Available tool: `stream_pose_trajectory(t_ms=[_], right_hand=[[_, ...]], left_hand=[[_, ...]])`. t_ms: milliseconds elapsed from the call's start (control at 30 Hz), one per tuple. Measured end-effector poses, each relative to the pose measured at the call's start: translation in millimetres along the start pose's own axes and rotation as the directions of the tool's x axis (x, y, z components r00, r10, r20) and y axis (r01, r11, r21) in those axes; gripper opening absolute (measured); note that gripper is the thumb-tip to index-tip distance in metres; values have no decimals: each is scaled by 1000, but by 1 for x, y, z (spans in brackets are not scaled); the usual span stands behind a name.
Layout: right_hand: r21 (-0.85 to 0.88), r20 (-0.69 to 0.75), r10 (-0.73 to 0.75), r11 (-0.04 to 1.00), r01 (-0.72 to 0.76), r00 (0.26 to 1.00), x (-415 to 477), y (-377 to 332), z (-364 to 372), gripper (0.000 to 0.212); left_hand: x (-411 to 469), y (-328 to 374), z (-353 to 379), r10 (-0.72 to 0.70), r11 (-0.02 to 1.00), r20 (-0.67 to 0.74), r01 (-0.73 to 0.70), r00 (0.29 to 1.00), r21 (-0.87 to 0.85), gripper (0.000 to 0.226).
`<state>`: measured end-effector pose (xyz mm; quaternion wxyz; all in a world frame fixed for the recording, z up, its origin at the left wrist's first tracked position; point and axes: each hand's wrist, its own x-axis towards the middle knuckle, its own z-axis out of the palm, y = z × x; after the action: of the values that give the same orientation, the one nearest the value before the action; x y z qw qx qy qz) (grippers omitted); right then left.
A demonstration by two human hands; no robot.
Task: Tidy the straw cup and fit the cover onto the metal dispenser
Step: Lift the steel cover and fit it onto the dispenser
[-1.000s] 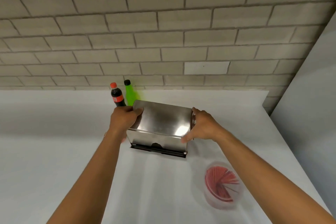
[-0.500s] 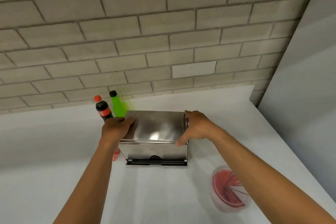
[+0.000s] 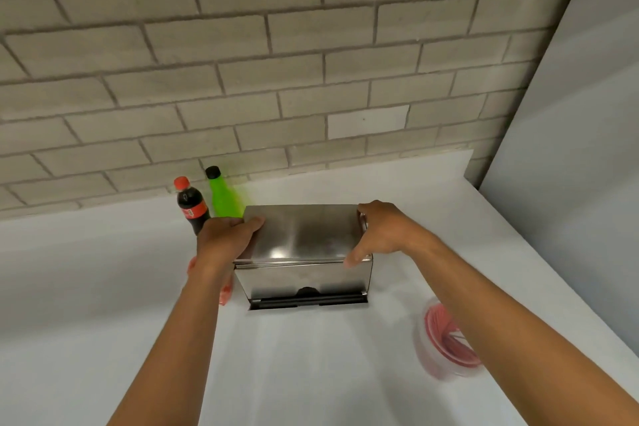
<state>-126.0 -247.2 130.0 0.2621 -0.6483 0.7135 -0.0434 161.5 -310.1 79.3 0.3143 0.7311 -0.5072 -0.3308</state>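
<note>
Pale brick wall (image 3: 242,55) stands behind the white surface (image 3: 86,287), where the shiny metal cover (image 3: 301,233) sits on the steel box dispenser (image 3: 304,278). The left hand (image 3: 226,239) and the right hand (image 3: 383,232) clasp its two ends, fingers curled over the edges. The fitting step looks almost done; next, press it evenly down. The clear plastic cup of red straws (image 3: 446,342) waits near, at the right.

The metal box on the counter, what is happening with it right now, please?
A person holds the shiny metal cover at both ends, the left hand on its left edge and the right hand on its right edge, setting it on top of the steel dispenser on the white counter. A clear plastic cup of red straws stands to the right, partly behind the right forearm. A dark cola bottle and a green bottle stand behind, near the brick wall.
</note>
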Motion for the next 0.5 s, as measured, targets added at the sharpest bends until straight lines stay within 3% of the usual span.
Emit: stream_pose_trajectory(t_ms=[233, 500], right_hand=[[-106, -3, 21, 994, -21, 1000, -2, -15, 6, 96], [-157, -13, 54, 986, -56, 998, -2, -24, 11, 90]], left_hand=[[6, -8, -6, -7, 1000, 36, 7, 999, -11, 45], [5, -11, -9, -18, 1000, 78, 19, 997, -20, 43]])
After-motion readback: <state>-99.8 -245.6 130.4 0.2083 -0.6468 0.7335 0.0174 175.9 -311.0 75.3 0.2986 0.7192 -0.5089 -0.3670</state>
